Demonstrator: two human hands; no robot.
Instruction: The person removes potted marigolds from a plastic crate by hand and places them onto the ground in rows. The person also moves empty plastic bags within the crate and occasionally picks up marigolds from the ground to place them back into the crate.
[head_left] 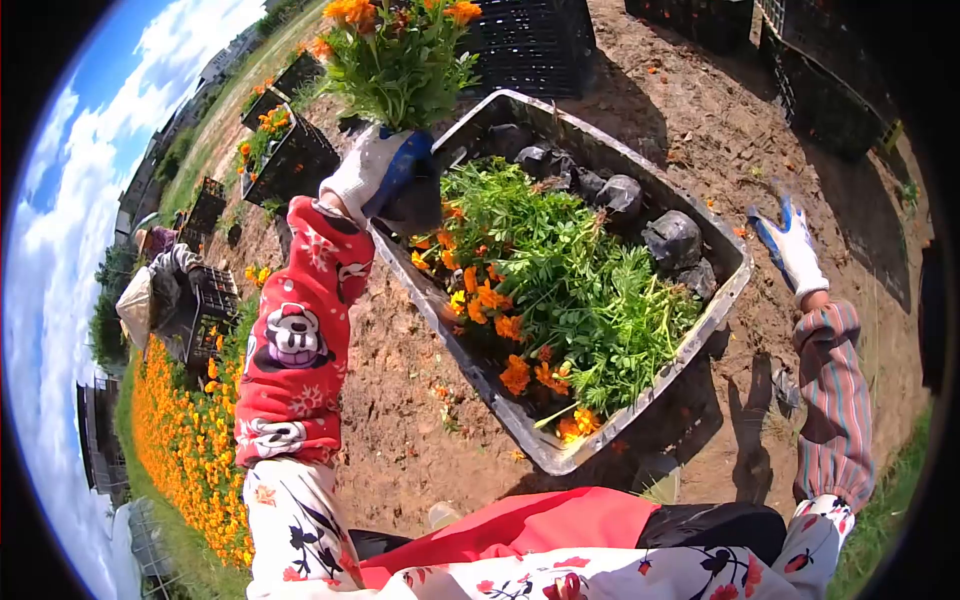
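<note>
My left hand [385, 170], in a white and blue work glove, is closed around a potted marigold [400, 75] with orange blooms and green leaves. Its black grow bag [412, 205] hangs below the fingers, over the tub's left edge. A large dark plastic tub [738, 265] lies in front of me, holding marigold plants [570, 270] laid on their sides. Their orange flowers point left, and several black bagged root balls [672, 238] line the right side. My right hand [793, 250], gloved too, is stretched out beyond the tub's right corner, fingers spread and holding nothing.
Beyond the tub stands a black slatted crate [530, 45]; more crates [835, 95] are at the upper right. Crates with marigolds [290, 155] stand at left. A person in a hat [150, 300] is beside a crate near a marigold bed [180, 440]. Bare soil [400, 420] surrounds the tub.
</note>
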